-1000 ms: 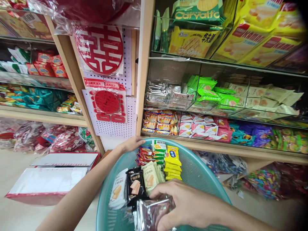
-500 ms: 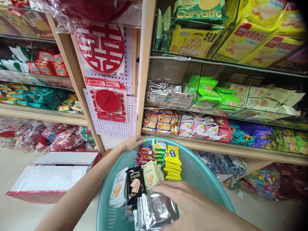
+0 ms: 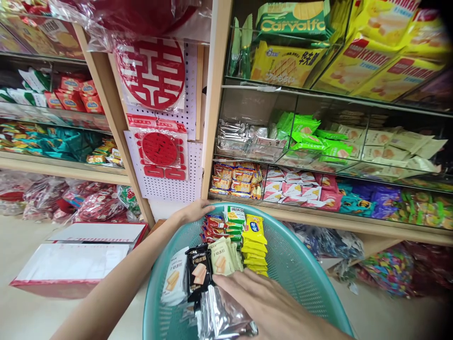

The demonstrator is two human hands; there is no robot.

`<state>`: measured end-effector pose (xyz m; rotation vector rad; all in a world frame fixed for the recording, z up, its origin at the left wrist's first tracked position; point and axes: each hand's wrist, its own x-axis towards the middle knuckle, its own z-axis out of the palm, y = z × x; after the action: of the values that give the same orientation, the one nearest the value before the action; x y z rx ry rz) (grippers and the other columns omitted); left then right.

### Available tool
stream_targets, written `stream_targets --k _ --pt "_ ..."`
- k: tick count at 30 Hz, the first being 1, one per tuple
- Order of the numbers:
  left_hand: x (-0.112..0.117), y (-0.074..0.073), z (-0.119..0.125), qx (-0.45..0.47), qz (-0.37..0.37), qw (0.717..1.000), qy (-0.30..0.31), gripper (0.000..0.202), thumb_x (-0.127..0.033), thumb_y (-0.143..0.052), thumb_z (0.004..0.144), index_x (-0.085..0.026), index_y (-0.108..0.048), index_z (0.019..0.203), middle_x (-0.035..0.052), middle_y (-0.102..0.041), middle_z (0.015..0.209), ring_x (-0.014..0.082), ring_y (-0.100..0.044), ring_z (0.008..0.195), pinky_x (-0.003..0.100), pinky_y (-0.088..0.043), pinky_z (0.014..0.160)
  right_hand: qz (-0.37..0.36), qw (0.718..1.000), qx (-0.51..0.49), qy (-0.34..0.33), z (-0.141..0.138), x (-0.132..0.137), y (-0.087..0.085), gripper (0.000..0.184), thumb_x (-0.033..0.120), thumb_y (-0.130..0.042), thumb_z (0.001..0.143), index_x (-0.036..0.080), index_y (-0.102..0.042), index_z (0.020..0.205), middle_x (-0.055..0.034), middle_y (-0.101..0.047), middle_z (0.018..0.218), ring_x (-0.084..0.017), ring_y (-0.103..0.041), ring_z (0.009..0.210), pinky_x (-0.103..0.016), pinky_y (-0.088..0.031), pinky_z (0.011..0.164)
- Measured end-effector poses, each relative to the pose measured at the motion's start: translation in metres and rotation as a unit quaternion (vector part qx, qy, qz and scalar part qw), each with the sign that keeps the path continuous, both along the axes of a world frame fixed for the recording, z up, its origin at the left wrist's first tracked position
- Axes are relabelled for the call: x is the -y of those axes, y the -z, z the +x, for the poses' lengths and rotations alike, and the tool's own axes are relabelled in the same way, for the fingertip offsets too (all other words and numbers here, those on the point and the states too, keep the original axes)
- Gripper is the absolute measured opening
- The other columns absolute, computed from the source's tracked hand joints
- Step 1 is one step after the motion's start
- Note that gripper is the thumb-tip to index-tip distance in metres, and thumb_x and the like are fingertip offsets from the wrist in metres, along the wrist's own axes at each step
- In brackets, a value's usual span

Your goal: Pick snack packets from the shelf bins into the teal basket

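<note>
1. Silver foil packets (image 3: 222,316) lay in a small overlapping pile in the near part of the teal basket (image 3: 295,257), close to its near rim. The lower edge of the view cut off their near ends.
2. Long axis of the pile ran roughly from the near rim toward the far rim, leaning a little to the left. The far crimped ends pointed at the black packet (image 3: 198,274) and touched it.
3. Right hand (image 3: 269,304) lay palm-down on the right side of the pile. Its fingers were stretched out flat and slightly spread, pointing toward the basket's left side, and they pinched nothing.
4. Left hand (image 3: 194,210) sat at the far rim of the basket with its fingers curled over the edge, gripping it. The forearm ran diagonally along the basket's left side.
5. Other contents stood in rows between the two hands:
   - a white packet (image 3: 172,281) by the left wall;
   - pale cream packets (image 3: 221,257) just right of the black one;
   - a stack of yellow packets (image 3: 255,238) near the middle;
   - red packets (image 3: 214,226) toward the far rim.
6. Wooden shelf edge (image 3: 318,219) ran just beyond the far rim. Above it, a glass compartment held similar silver shelf packets (image 3: 240,137) beside bright green packets (image 3: 304,132).
7. Red paper decoration (image 3: 150,73) hung on the pegboard to the left.
</note>
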<state>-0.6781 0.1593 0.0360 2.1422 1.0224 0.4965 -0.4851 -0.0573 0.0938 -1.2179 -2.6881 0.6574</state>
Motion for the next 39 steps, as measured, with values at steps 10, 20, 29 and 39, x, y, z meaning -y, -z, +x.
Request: stream_targets --k 10,20,29,39 --pt "-0.005 0.008 -0.003 0.006 0.001 1.000 0.012 0.047 -0.053 -0.038 0.082 -0.014 -0.063 0.088 0.0049 -0.068 0.087 0.0195 -0.058 0.077 0.028 -0.043 0.068 0.030 0.999 0.013 0.009 0.001 0.005 0.005 0.075 0.019 -0.060 0.067 0.030 -0.029 0.135 -0.0043 -0.057 0.110 -0.025 -0.050 0.099 -0.042 -0.041 0.086" --pt "-0.007 0.011 -0.003 0.007 -0.001 1.000 0.006 0.047 -0.054 -0.039 0.082 -0.015 -0.064 0.088 0.0043 -0.068 0.086 0.0201 -0.057 0.077 0.028 -0.043 0.067 0.009 1.000 -0.008 0.000 0.001 0.000 0.003 0.076 0.027 -0.065 0.067 0.032 -0.031 0.134 -0.0033 -0.057 0.111 -0.026 -0.049 0.098 -0.042 -0.040 0.085" --pt "-0.003 0.005 -0.001 -0.002 -0.005 1.000 -0.003 0.047 -0.055 -0.039 0.080 -0.014 -0.063 0.081 0.0043 -0.066 0.079 0.0197 -0.055 0.074 0.028 -0.041 0.064 -0.012 1.000 -0.016 0.022 -0.003 0.000 -0.002 0.077 0.028 -0.068 0.067 0.031 -0.031 0.134 -0.0027 -0.057 0.110 -0.024 -0.047 0.100 -0.043 -0.039 0.089" --pt "-0.002 0.005 -0.001 0.003 -0.013 1.000 -0.012 0.044 -0.055 -0.041 0.079 -0.015 -0.059 0.074 0.0026 -0.063 0.074 0.0173 -0.053 0.068 0.026 -0.041 0.061 -0.002 0.999 -0.050 -0.011 -0.001 -0.006 -0.001 0.066 0.051 -0.062 0.072 0.030 -0.038 0.130 -0.0047 -0.059 0.111 -0.024 -0.050 0.097 -0.041 -0.040 0.085"
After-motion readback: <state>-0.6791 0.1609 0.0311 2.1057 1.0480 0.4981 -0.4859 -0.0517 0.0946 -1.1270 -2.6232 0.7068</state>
